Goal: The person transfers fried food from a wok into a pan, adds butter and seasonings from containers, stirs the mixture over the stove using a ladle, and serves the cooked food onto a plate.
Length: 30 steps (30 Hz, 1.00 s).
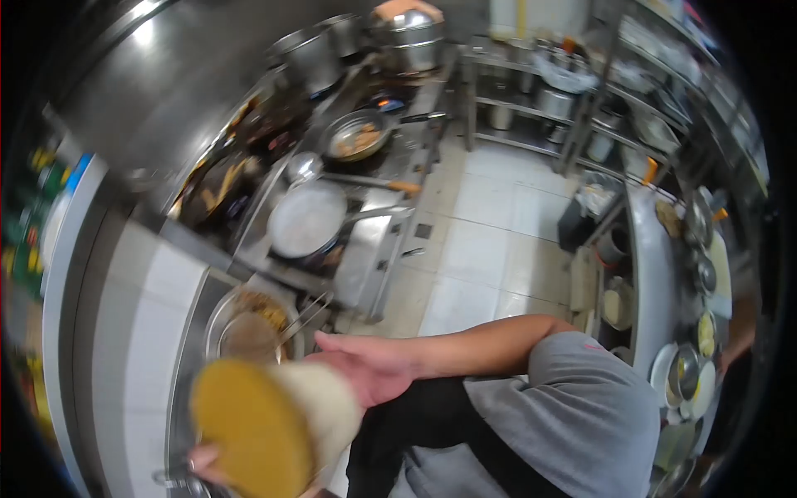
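Note:
A blurred, pale tub with a round mustard-yellow end (253,427) is tilted close in front of me at the lower left. The fingertips of my left hand (206,463) grip the edge of its yellow end, and the rest of that hand is hidden behind it. My right hand (365,373) reaches across from the right and is closed against the tub's pale side, its thumb pointing left and its other fingers mostly hidden. Just beyond the tub, a metal bowl (217,319) holds brownish food, with a strainer (311,315) resting in it.
On the stove are a frying pan (357,137) with food, a pale-looking pan (307,220), a ladle (305,168) and several pots (307,62). A counter (652,249) with bowls and plates runs along the right. Metal shelves (515,100) stand behind the tiled floor (473,241).

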Each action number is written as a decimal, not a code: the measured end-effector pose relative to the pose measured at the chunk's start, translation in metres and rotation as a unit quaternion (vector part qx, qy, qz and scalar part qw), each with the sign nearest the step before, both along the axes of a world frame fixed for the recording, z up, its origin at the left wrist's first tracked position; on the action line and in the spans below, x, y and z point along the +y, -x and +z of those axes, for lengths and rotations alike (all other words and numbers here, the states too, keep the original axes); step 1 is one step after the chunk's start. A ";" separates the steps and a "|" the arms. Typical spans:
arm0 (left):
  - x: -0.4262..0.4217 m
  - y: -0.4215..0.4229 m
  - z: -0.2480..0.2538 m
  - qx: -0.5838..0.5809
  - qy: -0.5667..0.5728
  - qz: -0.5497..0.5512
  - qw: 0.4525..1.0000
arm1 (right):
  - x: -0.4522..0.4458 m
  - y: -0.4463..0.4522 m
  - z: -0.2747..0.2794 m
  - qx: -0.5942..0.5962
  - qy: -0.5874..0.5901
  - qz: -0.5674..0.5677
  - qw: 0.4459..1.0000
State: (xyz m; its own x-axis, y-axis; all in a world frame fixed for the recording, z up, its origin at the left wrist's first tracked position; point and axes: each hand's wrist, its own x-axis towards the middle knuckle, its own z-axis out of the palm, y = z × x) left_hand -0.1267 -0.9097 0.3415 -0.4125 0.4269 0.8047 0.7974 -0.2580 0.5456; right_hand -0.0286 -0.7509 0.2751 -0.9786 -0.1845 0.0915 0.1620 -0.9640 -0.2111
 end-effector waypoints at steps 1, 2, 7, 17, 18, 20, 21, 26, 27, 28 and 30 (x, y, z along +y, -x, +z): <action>0.028 -0.015 -0.015 -0.014 0.032 -0.068 0.997 | 0.017 -0.015 -0.009 -0.001 -0.002 -0.034 0.999; 0.060 -0.030 -0.036 -0.024 0.060 -0.148 0.987 | 0.039 -0.033 -0.027 -0.007 0.009 -0.086 0.996; 0.202 -0.105 -0.067 0.096 0.240 -0.397 0.880 | 0.127 -0.185 -0.108 -0.070 0.046 -0.330 0.940; 0.376 -0.416 -0.088 0.380 0.300 -0.625 0.612 | 0.145 -0.453 -0.198 -0.074 0.079 -0.773 0.624; 0.383 -0.442 -0.097 0.393 0.292 -0.644 0.588 | 0.139 -0.470 -0.204 -0.068 0.088 -0.793 0.599; 0.401 -0.487 -0.117 0.242 0.353 -0.692 0.581 | 0.130 -0.500 -0.221 -0.132 0.067 -0.881 0.450; 0.410 -0.512 -0.122 0.190 0.396 -0.713 0.547 | 0.121 -0.513 -0.228 -0.140 0.077 -0.888 0.431; 0.443 -0.658 -0.161 0.332 0.296 -0.701 0.557 | 0.080 -0.544 -0.250 -0.060 0.135 -0.891 0.430; 0.451 -0.687 -0.183 0.380 0.234 -0.696 0.562 | 0.077 -0.547 -0.250 -0.062 0.119 -0.903 0.408; 0.456 -0.713 -0.204 0.390 0.197 -0.702 0.562 | 0.074 -0.551 -0.248 -0.062 0.120 -0.901 0.413; 0.459 -0.748 -0.232 0.447 0.223 -0.684 0.533 | 0.076 -0.554 -0.240 -0.108 0.140 -0.908 0.381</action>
